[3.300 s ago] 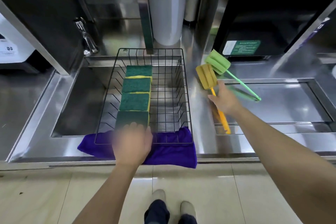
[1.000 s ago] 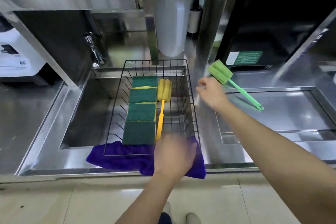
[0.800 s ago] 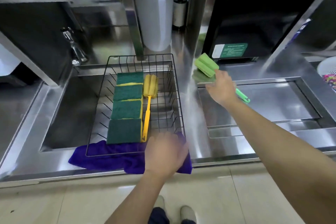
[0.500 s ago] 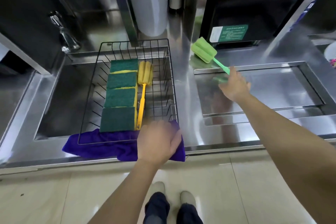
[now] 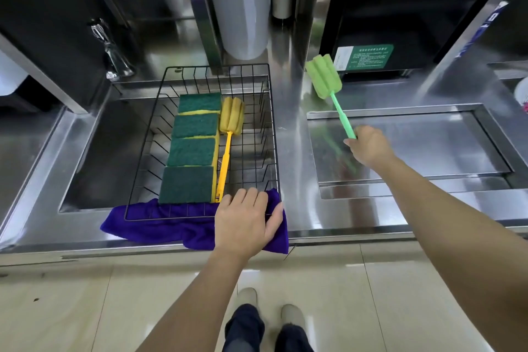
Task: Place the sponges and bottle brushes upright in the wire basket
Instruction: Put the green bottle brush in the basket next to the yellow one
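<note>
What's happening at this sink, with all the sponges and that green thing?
A person is loading cleaning tools into a black wire basket set over the sink. Four green sponges already sit in a row inside, with a yellow bottle brush beside them. The left hand rests on the basket's near corner, on a purple cloth. The right hand holds the green bottle brush by its handle, above the counter.

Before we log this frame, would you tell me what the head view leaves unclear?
- Green label on the dark cabinet: print too small to read.
- Wire basket near right corner: covered by the left hand.
- Green bottle brush handle end: hidden inside the right hand.
- White item: cut by the right edge.
</note>
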The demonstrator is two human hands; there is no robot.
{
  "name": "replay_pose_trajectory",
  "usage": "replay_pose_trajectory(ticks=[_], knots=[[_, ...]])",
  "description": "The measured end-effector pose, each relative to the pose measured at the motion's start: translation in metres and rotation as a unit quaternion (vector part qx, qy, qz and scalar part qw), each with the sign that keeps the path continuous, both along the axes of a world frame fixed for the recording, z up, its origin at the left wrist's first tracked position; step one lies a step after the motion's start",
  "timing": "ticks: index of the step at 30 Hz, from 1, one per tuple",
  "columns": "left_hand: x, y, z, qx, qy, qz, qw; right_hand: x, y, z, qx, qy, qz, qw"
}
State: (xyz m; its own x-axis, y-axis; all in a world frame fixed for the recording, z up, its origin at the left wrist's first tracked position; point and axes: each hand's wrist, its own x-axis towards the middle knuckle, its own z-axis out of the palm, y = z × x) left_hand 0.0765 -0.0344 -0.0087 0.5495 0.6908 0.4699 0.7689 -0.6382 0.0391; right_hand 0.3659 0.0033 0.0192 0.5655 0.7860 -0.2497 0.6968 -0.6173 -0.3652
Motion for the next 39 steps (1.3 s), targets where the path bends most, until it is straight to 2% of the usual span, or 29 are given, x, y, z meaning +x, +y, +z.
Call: replay_pose_trajectory(ticks=[3,7,12,16,20,25,39], knots=[[0.000,0.001,0.002,-0.023,0.000,0.002,1.000,-0.018,0.008,0.019,0.040,0.067,0.005,0.997],[0.000,0.002,0.005,-0.049,0.001,0.007,0.999,-0.056,0.022,0.053,0.117,0.190,0.035,0.974],[-0.006,0.003,0.012,-0.068,-0.050,0.000,0.996,-0.118,0.030,0.079,0.106,0.323,0.089,0.936],[-0.022,0.012,0.014,-0.018,-0.048,0.036,0.998,-0.157,0.037,0.070,0.037,0.315,0.118,0.941],[-0.042,0.022,0.011,0.000,-0.025,0.084,0.996,-0.182,0.041,0.050,-0.008,0.261,0.140,0.955],[-0.046,0.023,0.002,0.018,-0.023,0.099,0.995,-0.200,0.045,0.037,-0.067,0.192,0.156,0.967],[-0.045,0.024,-0.003,0.038,-0.033,0.078,0.996,-0.215,0.056,0.027,-0.239,0.204,0.122,0.941]])
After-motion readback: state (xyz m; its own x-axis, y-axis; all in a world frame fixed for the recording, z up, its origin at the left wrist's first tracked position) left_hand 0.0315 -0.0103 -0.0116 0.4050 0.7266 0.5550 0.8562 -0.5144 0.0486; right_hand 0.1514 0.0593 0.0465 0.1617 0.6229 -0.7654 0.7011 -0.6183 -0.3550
